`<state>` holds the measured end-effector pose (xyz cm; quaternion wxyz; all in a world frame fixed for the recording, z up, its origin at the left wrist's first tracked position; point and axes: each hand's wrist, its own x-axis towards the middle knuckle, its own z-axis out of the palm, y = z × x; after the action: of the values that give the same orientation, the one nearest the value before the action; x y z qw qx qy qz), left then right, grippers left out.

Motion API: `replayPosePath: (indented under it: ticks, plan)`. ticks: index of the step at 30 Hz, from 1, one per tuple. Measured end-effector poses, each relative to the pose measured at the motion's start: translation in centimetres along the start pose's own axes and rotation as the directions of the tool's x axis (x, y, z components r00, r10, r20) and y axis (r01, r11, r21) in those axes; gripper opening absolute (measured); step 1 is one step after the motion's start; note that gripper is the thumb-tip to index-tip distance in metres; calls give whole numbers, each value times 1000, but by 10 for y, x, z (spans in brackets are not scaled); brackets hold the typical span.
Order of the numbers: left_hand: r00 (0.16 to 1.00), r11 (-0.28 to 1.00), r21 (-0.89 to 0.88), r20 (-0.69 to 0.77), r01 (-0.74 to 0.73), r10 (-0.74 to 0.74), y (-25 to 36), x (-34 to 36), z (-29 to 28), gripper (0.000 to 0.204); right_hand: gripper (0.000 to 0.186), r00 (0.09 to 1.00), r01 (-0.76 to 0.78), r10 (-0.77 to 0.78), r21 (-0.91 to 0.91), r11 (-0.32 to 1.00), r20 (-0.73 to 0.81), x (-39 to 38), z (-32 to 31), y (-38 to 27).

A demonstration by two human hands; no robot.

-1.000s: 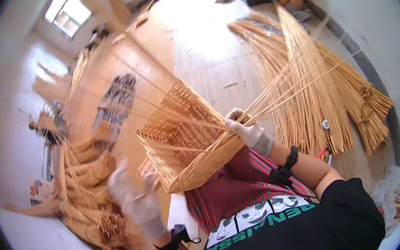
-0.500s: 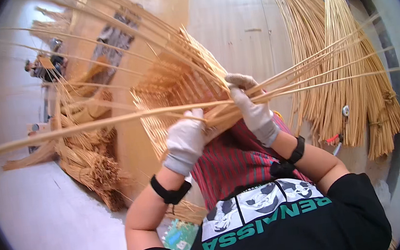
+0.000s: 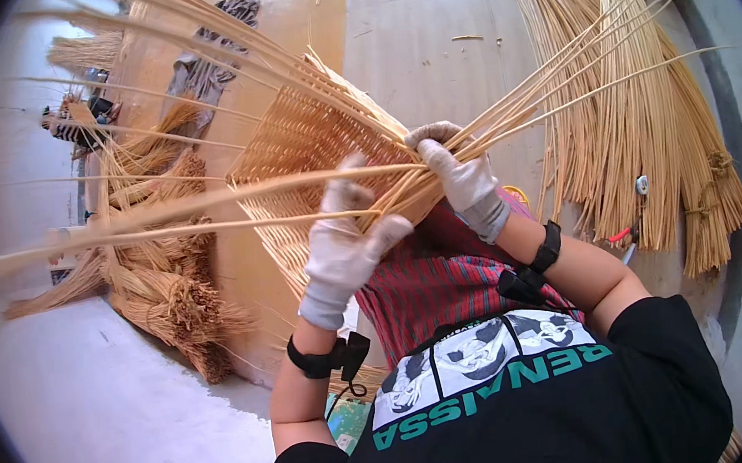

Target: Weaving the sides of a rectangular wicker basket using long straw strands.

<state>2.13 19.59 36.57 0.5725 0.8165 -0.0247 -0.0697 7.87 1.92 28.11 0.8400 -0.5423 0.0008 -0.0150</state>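
Note:
A half-woven wicker basket (image 3: 287, 140) lies tilted in front of me, its opening partly turned up. Long uncut willow rods stick out from its rim to both sides. My right hand (image 3: 461, 175), in a pale glove, is closed around a bunch of willow rods (image 3: 505, 125) at the basket's right corner. My left hand (image 3: 337, 258), gloved too, is at the near rim with thumb and fingers spread. Two long rods (image 3: 206, 228) run leftward past its fingers; their far ends are blurred. Whether the left fingertips touch a rod, I cannot tell.
Long bundles of willow rods (image 3: 623, 111) lie on the floor at the right, with a red-handled tool (image 3: 619, 235) by their ends. More bundles (image 3: 168, 300) are heaped at the left. Farther off, another person (image 3: 79, 123) is among rods. A striped cloth (image 3: 207, 76) lies behind the basket.
My left hand has loosened, its thumb and fingers now spread. The rods at the right have swung upward. At the left, two long rods now show apart. The basket has shifted slightly left.

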Motion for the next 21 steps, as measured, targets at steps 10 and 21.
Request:
replayPosePath:
  ticks: [10, 21]
  plan:
    - [801, 625, -714, -553, -316, -227, -43, 19, -43, 17, 16, 998, -14, 15, 12, 1000, -64, 5, 0, 6]
    - [935, 949, 1, 169, -316, 311, 2, 57, 8, 22, 17, 1000, -24, 24, 31, 999, 8, 11, -10, 11]
